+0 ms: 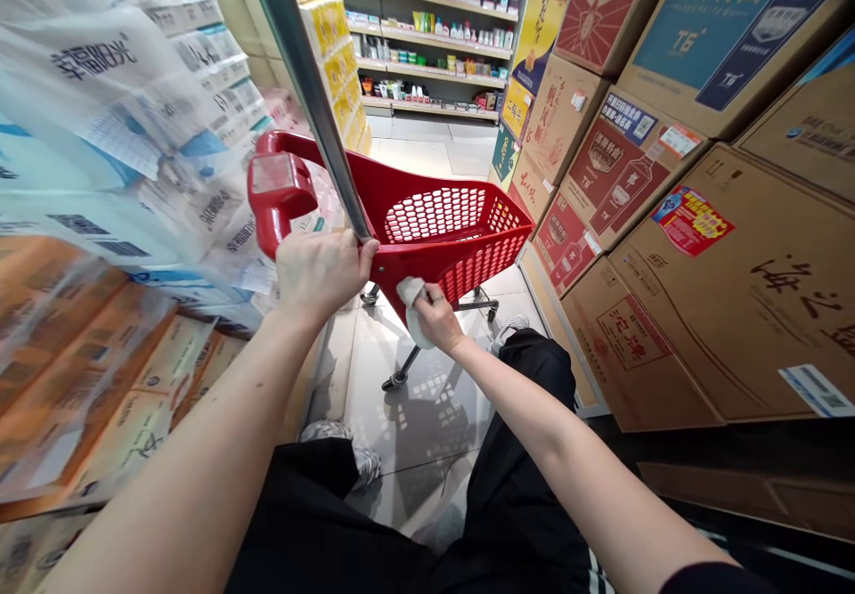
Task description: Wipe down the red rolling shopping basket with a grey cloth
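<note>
- Red shopping cart (460, 229) stands on the tiled floor (414, 398) in a narrow aisle, its basket tilted away.
- Right hand (437, 313) pinches a white cloth (411, 305) against the cart's rear lower edge.
- Left hand (321, 269) is wrapped around a grey metal pole (304, 69) just beside the cart handle (277, 184).
- Stacked cardboard boxes (701, 247) right; plastic-wrapped packs (113, 149) left; stocked shelves (434, 42) beyond.

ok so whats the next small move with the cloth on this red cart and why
Probably slide the white cloth sideways along the cart's lower front edge. The right hand presses it against the red cart just under the basket, while the left hand grips the grey pole at the rim, bracing the cart for a wiping stroke.
</note>
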`<state>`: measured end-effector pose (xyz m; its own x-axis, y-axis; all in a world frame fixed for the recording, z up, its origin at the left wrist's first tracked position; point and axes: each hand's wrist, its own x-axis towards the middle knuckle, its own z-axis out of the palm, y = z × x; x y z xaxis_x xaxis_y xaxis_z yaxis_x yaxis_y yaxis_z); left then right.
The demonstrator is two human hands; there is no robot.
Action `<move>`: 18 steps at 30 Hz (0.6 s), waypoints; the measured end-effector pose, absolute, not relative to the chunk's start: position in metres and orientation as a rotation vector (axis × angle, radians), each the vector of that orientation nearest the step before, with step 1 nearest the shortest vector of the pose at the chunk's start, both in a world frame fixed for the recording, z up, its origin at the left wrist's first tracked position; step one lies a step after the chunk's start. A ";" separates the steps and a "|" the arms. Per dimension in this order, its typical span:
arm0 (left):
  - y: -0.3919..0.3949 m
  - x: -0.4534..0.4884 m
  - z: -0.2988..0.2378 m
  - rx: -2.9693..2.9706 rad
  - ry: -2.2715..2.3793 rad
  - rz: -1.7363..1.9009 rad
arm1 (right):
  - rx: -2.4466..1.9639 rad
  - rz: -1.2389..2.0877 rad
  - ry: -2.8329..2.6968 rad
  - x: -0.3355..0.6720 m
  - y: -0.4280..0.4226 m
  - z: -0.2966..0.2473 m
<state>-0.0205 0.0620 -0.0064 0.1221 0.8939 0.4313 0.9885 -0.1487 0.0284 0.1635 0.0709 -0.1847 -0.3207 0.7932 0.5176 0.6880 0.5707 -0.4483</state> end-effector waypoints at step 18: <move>0.052 -0.020 0.000 -2.165 -1.958 -0.624 | -1.514 -0.156 -2.092 0.269 0.173 -0.126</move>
<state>-0.0201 0.0521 0.0005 0.0578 0.9133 0.4032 0.9783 -0.1324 0.1596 0.2687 0.1731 -0.1256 -0.2165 0.8439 0.4908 0.9074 0.3595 -0.2177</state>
